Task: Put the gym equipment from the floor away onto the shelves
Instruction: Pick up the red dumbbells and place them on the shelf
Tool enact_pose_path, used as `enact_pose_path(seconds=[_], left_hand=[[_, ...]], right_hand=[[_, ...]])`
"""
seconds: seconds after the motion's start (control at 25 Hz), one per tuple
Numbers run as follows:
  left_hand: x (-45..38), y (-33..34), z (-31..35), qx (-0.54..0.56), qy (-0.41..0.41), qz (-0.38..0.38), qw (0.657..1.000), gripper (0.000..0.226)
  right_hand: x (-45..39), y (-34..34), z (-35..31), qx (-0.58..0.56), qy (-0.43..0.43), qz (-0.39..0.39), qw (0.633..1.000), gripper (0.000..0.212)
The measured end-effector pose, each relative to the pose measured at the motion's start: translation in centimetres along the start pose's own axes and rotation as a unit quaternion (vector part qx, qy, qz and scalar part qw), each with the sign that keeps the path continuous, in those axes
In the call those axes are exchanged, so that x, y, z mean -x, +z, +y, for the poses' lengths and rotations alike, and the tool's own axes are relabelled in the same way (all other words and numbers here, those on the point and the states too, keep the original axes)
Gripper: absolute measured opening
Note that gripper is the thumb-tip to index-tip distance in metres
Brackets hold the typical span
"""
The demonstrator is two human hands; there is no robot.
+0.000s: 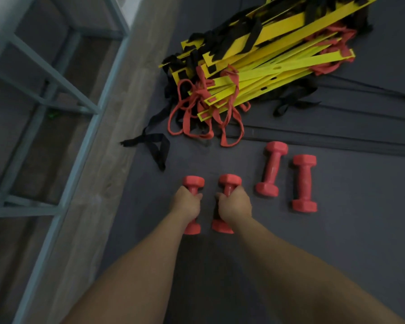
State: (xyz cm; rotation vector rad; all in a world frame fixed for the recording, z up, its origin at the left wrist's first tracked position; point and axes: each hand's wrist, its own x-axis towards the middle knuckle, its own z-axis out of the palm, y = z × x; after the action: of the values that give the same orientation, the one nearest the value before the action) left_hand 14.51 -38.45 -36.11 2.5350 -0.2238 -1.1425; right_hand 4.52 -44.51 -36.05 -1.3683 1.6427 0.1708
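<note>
Fingers of the left hand [187,202] wrap one red dumbbell [192,204]; the right hand [234,205] grips a second dumbbell [226,203] just beside it, both low over the grey floor mat [360,242]. Two more dumbbells [270,169] [304,183] lie to the right, untouched. Far off, a heap of yellow ladder slats and straps [255,64] waits. Metal shelves [63,108] stand left. Judged early: most work remains.
</note>
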Motion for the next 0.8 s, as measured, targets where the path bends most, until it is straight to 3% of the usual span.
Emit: enact_pose_path(seconds=[0.2, 0.4, 0.56, 0.68, 0.8], left_hand=[[3.4, -4.2, 2.1, 0.166, -0.014, -0.006, 0.986, 0.037], [13.3, -13.5, 4.0, 0.208, 0.039, -0.063, 0.975, 0.014], [23.7, -20.9, 4.5, 0.306, -0.008, -0.025, 0.952, 0.020], [31.7, -27.0, 4.3, 0.424, -0.044, 0.025, 0.904, 0.018], [38.3, -32.6, 2.1, 0.490, -0.044, 0.103, 0.865, 0.015]], right_hand=[[3.8, -3.3, -3.7, -0.043, -0.032, -0.014, 0.998, 0.035], [13.7, -10.3, -10.4, -0.074, -0.090, -0.067, 0.991, 0.012], [23.8, -14.9, -15.3, -0.052, -0.135, -0.122, 0.982, 0.006], [32.3, -17.4, -19.2, 0.008, -0.192, -0.164, 0.968, 0.016], [40.4, -18.1, -22.2, 0.068, -0.264, -0.196, 0.942, 0.009]])
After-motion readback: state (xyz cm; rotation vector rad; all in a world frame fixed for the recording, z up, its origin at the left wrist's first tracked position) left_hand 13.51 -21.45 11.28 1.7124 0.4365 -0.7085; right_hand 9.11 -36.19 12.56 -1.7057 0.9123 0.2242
